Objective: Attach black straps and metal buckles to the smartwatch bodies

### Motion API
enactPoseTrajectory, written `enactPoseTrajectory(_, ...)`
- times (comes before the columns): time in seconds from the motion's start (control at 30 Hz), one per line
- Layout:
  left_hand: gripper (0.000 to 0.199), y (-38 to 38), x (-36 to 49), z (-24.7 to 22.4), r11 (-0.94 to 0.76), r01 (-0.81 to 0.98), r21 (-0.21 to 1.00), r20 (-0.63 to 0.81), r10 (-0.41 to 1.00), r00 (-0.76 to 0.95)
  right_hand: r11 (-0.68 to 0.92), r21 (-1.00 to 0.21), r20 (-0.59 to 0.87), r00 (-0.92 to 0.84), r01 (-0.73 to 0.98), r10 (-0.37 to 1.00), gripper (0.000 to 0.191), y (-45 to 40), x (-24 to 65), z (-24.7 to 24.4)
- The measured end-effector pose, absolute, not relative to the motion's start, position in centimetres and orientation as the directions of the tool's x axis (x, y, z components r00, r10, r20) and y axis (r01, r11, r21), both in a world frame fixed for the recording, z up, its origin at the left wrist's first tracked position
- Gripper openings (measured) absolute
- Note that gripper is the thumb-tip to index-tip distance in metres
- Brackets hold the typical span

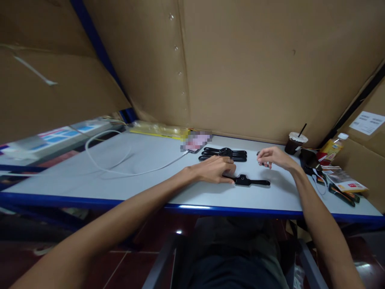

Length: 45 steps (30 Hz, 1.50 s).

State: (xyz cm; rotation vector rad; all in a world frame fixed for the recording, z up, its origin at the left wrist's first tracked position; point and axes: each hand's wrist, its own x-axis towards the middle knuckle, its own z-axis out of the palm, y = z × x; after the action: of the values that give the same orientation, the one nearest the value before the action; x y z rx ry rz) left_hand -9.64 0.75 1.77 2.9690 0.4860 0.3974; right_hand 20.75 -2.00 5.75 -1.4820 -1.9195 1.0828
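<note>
A black spokeshave (243,180) with two handles lies on the table near its front edge. My left hand (217,168) is closed on its left handle, and the right handle points away to the right. Just behind that hand, several more black spokeshaves (226,153) lie in a stack. To the right, my right hand (273,157) is raised slightly over the table with its fingers curled together. Small dark bits show at its fingertips, too small to name.
A phone (197,141) on a white cable (150,171) lies behind the stack. At the right stand an iced drink cup (296,143) and a bottle (332,149), with packets (344,180) and dark-handled tools (342,195) nearby. Cardboard (234,68) walls the back.
</note>
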Motion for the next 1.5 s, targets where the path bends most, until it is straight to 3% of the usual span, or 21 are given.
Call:
enactPoseTrajectory(0.13,0.012,0.5,-9.7,1.6,-0.942,0.287,0.172,0.193,0.318,0.928,0.207,-0.847,-0.076,-0.497,0.49,0.865,0.029,-2.8,16.9,5.1)
enactPoseTrajectory(0.27,0.014,0.4,-9.6,1.6,-0.948,0.271,0.17,0.185,0.3,0.936,0.224,-0.842,-0.104,-0.555,0.492,0.826,0.025,-2.8,15.7,4.2)
enactPoseTrajectory(0.43,0.016,0.3,-9.6,1.8,-0.945,0.277,0.172,0.185,0.307,0.934,0.191,-0.832,-0.161,-0.556,0.521,0.815,0.024,-2.4,15.8,3.5)
enactPoseTrajectory(0.8,0.016,0.5,-9.5,1.5,-0.939,0.295,0.174,0.188,0.326,0.926,0.163,-0.855,-0.14,-0.521,0.493,0.842,0.024,-1.7,16.0,2.2)
enactPoseTrajectory(1.0,0.014,0.7,-9.1,0.9,-0.904,0.332,0.27,0.195,0.389,0.9,0.124,-0.846,-0.157,-0.463,0.519,0.872,0.02,-1.8,15.8,2.3)
enactPoseTrajectory(1.2,0.011,1.0,-8.2,0.5,-0.882,0.338,0.328,0.214,0.418,0.883,0.18,-0.843,-0.076,-0.443,0.508,0.893,0.014,-1.4,16.1,1.9)
enactPoseTrajectory(1.37,0.01,1.2,-8.0,0.5,-0.856,0.353,0.378,0.202,0.449,0.87,0.254,-0.731,-0.059,-0.429,0.633,0.901,0.013,-1.3,16.4,1.7)
enactPoseTrajectory(1.5,0.009,1.2,-7.9,0.4,-0.848,0.371,0.378,0.194,0.465,0.864,0.38,-0.45,0.023,-0.415,0.808,0.91,0.015,-2.1,15.8,1.9)
